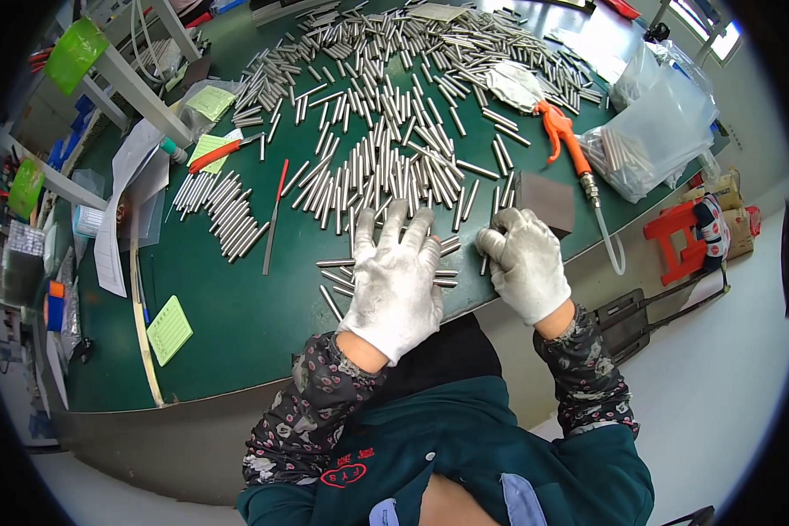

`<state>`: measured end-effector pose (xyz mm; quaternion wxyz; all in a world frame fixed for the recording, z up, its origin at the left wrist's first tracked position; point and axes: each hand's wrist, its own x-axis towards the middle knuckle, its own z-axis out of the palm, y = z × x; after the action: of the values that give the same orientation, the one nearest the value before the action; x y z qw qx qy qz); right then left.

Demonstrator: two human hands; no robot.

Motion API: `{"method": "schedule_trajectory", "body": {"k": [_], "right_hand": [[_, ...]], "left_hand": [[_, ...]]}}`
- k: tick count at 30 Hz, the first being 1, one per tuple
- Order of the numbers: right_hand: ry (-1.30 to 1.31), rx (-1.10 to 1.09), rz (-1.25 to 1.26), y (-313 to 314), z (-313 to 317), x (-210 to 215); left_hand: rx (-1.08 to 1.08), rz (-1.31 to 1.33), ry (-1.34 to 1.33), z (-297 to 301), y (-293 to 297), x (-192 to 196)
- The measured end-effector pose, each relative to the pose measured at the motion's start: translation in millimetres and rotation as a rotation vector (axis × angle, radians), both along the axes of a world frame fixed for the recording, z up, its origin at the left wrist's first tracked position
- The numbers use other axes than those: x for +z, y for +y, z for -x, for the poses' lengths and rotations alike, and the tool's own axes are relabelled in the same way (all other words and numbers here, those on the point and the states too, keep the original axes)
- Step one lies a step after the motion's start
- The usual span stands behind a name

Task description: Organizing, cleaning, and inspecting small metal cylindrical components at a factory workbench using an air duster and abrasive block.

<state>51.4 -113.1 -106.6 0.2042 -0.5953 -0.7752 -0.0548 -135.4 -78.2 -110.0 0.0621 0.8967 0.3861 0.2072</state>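
Observation:
White gloves cover both of my hands. My left hand [393, 285] lies palm down with fingers stretched out, over several short steel pins [334, 263] that stick out on both sides beneath it. The pins' middles are hidden by the palm. To its right, my right hand [528, 267] is curled, thumb and fingers pinched at a single steel pin [484, 264] whose lower end shows below them. Touching or just in front of that hand stands a brown block [545, 203]. A large heap of like pins [386, 167] spreads beyond my fingertips.
An orange air blow gun [566, 140] with a hose lies right of the heap. Plastic bags [649, 131] hold pins at the right edge. Leftward are a red-handled file [276, 215], an orange-handled knife [215, 157], pins in rows [235, 223] and a green note pad [169, 330].

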Motion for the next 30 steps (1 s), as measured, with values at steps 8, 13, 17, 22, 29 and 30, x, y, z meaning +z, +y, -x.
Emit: {"method": "schedule_trajectory", "body": {"k": [8, 13, 17, 22, 29, 30], "right_hand": [[0.146, 0.108, 0.037, -4.0, -2.5, -1.8], [0.215, 0.185, 0.089, -12.2, 19.4, 1.6], [0.334, 0.213, 0.081, -15.0, 21.8, 4.2], [0.093, 0.309, 0.130, -12.4, 34.4, 4.7], [0.122, 0.197, 0.062, -15.1, 43.6, -6.3], [0.135, 0.156, 0.044, -15.8, 43.9, -6.3]], "left_hand": [[-0.112, 0.117, 0.002, 8.6, -1.6, 6.2], [-0.161, 0.052, -0.072, 18.1, -3.7, 3.9], [0.068, -0.021, -0.154, 38.7, -10.6, 7.1], [0.189, 0.013, -0.153, 56.8, -13.6, 0.7], [0.241, -0.072, -0.074, 27.7, -9.4, 4.1], [0.246, -0.062, -0.064, 27.0, -9.3, 4.0]]}}
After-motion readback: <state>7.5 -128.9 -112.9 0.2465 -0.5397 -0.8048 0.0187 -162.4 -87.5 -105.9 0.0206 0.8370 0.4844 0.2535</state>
